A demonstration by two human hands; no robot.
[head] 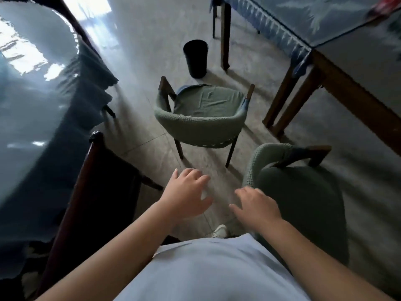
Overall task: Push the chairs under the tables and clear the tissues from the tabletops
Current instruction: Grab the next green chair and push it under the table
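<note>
Ahead of you a chair (200,115) stands in the aisle between the round table (32,101) at left and the rectangular table (355,68) at right. A bin (196,58) stands beyond it. A second chair (303,192) sits at your right, a dark chair (91,192) at your left.

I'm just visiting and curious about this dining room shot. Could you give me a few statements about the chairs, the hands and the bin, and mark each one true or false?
1. Both hands hold nothing. True: the left hand and right hand are open, with spread fingers.
2. The green chair in the middle is tucked under a table. False: it stands out on the open floor.
3. A black bin stands on the floor beyond that chair. True.
4. The right hand grips the black bin. False: the bin is far from both hands; the right hand is by the near green chair.
5. A dark wooden chair stands against the table on the left. True.
</note>
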